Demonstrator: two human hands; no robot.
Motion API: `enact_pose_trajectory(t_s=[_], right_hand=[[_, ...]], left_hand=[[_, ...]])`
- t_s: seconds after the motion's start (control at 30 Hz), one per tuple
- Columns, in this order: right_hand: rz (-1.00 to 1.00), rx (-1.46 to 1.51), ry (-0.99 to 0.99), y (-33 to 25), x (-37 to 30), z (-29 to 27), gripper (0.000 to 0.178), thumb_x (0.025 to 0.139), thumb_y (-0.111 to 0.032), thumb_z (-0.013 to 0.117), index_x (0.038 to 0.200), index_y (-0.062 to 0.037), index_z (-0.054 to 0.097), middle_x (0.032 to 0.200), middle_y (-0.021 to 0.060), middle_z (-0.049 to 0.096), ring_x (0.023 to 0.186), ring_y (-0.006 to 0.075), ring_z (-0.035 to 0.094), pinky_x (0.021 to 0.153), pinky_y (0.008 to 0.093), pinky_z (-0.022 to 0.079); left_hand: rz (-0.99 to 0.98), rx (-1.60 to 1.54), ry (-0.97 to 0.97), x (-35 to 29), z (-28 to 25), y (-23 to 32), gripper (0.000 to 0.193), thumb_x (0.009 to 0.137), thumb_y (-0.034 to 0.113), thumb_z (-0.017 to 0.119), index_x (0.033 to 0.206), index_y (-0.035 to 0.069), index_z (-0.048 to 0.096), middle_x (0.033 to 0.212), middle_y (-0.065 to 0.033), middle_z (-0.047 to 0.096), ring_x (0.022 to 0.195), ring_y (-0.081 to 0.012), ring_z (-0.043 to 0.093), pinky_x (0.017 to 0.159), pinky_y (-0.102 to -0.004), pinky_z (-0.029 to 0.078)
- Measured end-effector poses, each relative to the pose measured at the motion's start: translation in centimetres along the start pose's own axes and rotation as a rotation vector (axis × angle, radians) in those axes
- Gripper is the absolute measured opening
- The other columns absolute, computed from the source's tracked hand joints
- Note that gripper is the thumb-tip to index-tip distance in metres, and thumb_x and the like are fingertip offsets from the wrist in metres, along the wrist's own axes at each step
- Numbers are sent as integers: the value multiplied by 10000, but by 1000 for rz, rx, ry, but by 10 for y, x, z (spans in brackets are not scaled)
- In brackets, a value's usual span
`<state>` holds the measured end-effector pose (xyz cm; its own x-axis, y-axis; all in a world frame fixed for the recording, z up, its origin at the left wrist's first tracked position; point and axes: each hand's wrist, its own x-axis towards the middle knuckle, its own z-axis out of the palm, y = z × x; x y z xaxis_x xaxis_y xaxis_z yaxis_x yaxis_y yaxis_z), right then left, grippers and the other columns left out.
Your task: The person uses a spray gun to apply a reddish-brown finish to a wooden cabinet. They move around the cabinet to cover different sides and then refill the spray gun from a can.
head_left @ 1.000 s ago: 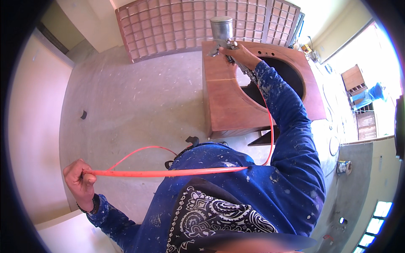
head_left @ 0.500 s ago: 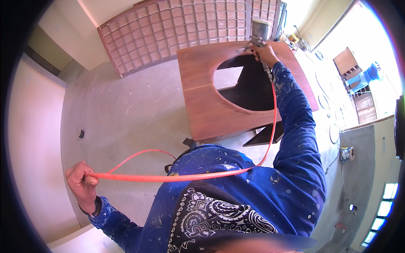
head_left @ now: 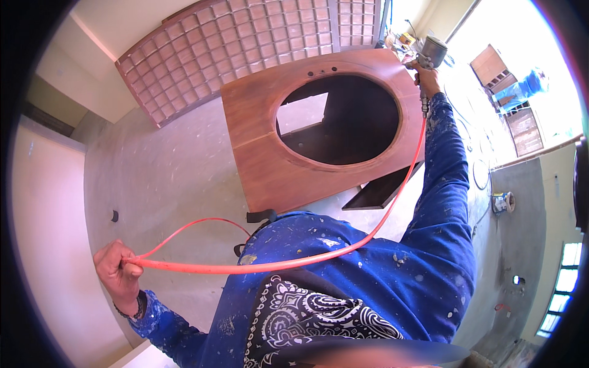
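Note:
My right hand (head_left: 427,78) is closed round the grip of a metal spray gun (head_left: 434,51) with a grey cup on top. The gun is at the far right corner of a reddish-brown wooden panel (head_left: 257,165), which has a large oval opening with a dark inside. From the gun's handle an orange-red air hose (head_left: 307,260) runs back across my body. Off to the left, my left hand (head_left: 116,264) grips the hose in a closed fist, and a thinner-looking loop of it curves back toward my waist.
Behind the panel leans a large wooden lattice frame (head_left: 233,58). A dark board (head_left: 383,190) sticks out below the panel's near right side. On the right are a paint bucket (head_left: 503,202) and coils of hose on the floor. A pale wall (head_left: 52,221) stands at the left.
My right hand and the spray gun have moved right, from above the oval opening to the panel's far right corner. The view has shifted slightly. My left hand still grips the hose.

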<state>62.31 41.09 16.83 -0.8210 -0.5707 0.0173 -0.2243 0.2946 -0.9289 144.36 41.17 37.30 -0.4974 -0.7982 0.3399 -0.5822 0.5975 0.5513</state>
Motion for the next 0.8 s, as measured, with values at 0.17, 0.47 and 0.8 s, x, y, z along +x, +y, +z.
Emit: enact_pose_trajectory(t_s=[0.17,0.47,0.8], right_hand=[[122,-165,159,16,18,-67,419,817,-351,814,1081,-36,732,749,68,675,643,180,648,588,324,531],[-37,-422,113,12,-16,-91,550,785,-473,819,1106,-34,730,948,145,734,854,245,694,776,381,538],[-93,-99,-329,-13,-64,-70,421,840,-419,793,974,-30,702,654,16,558,542,106,526,491,281,449]], left_hand=[[-3,-13,-32,8,9,26,773,787,775,648,648,41,449,573,-8,404,503,-103,369,475,-288,226],[20,6,-75,12,21,70,774,758,780,673,644,45,459,574,1,395,507,-100,358,474,-288,219],[46,27,-65,7,25,86,762,790,773,650,645,56,437,579,5,391,520,-91,349,483,-286,216]])
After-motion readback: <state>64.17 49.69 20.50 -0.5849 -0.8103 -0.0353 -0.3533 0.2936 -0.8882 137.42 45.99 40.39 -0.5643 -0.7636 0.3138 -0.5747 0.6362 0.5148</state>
